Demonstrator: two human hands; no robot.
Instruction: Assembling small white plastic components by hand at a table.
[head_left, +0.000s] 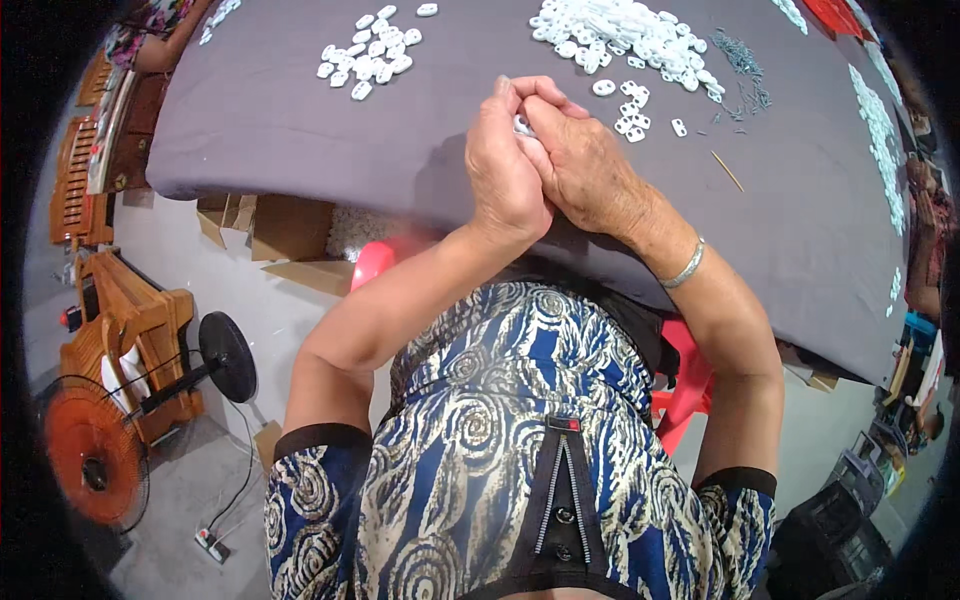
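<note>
I see my left hand [497, 170] and right hand [592, 168] clasped closed around a white piece [522, 126], partly hidden between them, its long axis unclear.

White pieces [622, 32], grey cloth [400, 150]
The shirt [470, 430] swirls cream and black over blue; the fan [90, 448] is orange.

A small white piece [521, 126] lies mostly hidden between the fingers [541, 86].
</note>
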